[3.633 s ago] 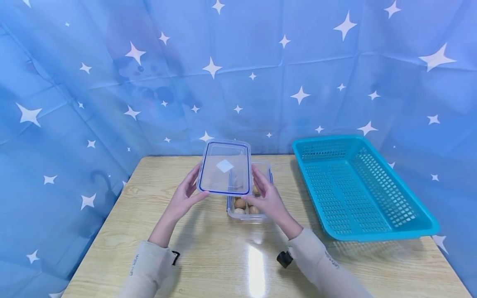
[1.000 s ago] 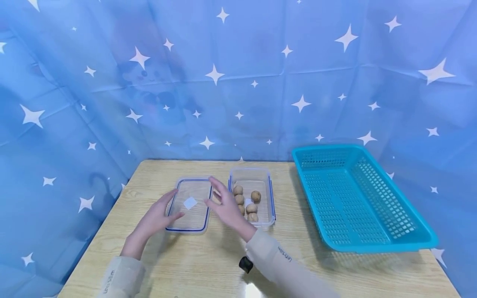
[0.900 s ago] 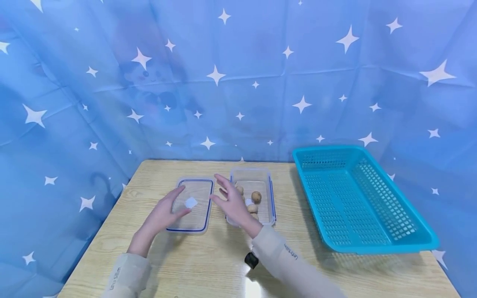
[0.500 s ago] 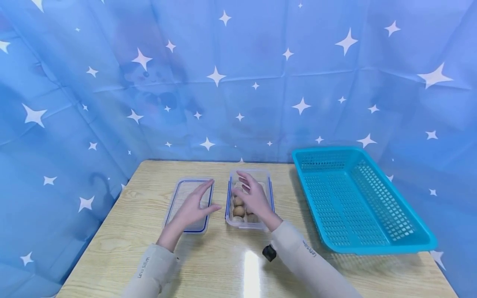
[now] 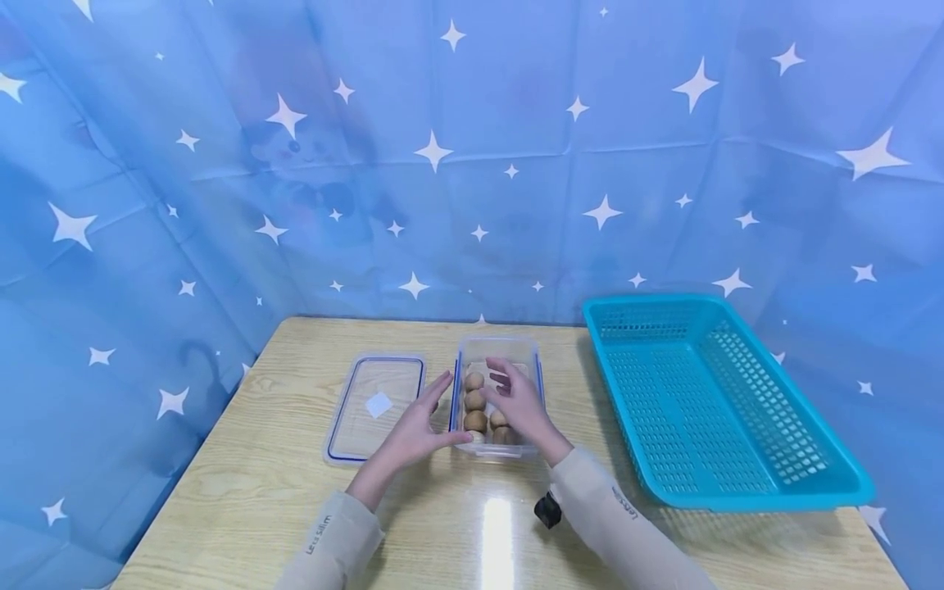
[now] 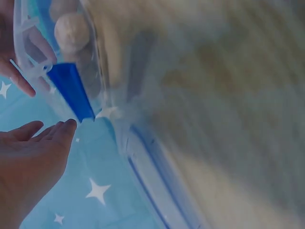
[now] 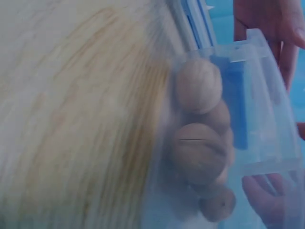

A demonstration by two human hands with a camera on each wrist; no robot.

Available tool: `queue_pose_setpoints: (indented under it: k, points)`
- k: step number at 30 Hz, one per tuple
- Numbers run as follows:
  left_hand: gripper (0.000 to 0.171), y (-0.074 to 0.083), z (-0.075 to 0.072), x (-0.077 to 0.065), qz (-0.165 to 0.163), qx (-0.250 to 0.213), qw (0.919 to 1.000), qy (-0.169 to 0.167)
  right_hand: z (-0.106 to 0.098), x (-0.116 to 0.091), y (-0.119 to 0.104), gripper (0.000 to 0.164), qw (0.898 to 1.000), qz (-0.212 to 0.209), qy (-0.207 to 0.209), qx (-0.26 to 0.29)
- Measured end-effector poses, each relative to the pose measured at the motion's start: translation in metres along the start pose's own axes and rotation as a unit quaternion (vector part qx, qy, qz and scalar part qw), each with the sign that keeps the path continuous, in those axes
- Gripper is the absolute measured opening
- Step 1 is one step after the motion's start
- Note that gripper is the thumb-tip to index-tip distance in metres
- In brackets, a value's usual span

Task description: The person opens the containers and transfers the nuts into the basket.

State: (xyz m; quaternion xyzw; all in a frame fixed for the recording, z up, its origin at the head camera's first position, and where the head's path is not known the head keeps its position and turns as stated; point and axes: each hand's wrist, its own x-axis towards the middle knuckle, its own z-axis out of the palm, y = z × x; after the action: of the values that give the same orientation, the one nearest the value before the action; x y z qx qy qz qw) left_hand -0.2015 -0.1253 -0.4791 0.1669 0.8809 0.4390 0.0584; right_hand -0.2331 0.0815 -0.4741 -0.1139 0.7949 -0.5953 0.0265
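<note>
A clear plastic food container (image 5: pixel 509 451) with blue side clips stands without its lid on the table, several walnuts (image 5: pixel 475 400) lying in its near half. My left hand (image 5: pixel 416 430) is at the container's left side, fingers extended and thumb at the near left corner. In the left wrist view its fingertips come close to the blue clip (image 6: pixel 71 90). Over the right part of the container is my right hand (image 5: pixel 519 406), fingers loosely bent and apart, overlapping some walnuts in the head view. The clear lid (image 5: pixel 372 381) with a blue seal lies flat to the left.
A large turquoise perforated basket (image 5: pixel 664 393) stands on the right of the wooden table (image 5: pixel 258 459). A blue curtain (image 5: pixel 509 229) with white stars hangs behind the table's back edge.
Earlier both hands held the lid above the container; it now lies on the table to the left, released. Both hands have since moved right to the container.
</note>
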Motion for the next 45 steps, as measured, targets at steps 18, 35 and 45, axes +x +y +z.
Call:
queue_pose_setpoints:
  k: [18,35,45]
  points:
    - [0.111,-0.006,0.016,-0.001,-0.016,-0.036,0.9990,-0.022,0.007,-0.001,0.016,0.044,0.992,0.070,-0.075,-0.069]
    - [0.107,-0.007,0.015,0.000,-0.016,-0.011,0.9996,-0.023,0.012,0.004,0.022,0.041,0.991,0.069,-0.091,-0.072]
    - [0.107,-0.005,0.015,0.003,-0.011,-0.006,0.9996,-0.024,0.008,0.003,0.019,0.027,0.994,0.067,-0.065,-0.065]
